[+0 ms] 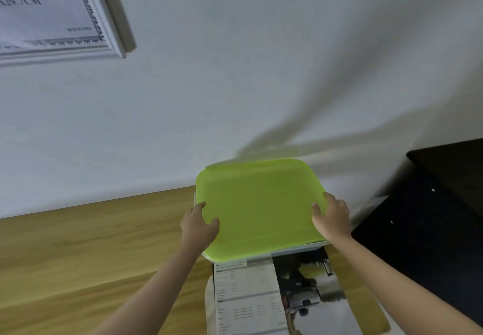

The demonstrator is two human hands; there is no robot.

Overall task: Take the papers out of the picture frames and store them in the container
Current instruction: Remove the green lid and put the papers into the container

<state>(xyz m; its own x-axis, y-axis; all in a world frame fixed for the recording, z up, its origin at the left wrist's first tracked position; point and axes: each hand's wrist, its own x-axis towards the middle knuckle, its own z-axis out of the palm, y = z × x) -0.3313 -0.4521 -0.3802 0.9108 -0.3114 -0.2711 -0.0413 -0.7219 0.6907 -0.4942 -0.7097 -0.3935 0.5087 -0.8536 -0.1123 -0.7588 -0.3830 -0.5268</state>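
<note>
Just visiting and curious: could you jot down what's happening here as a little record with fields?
Held item: lime-green plastic lid, on or just above a pale container rim; contact unclear
Left hand: grips lid's left edge
Right hand: grips lid's right edge
Nearby: printed paper sheets lying on the wooden tabletop in front of the container
Wall: white picture frame hanging, paper inside
Right side: dark cabinet
</note>
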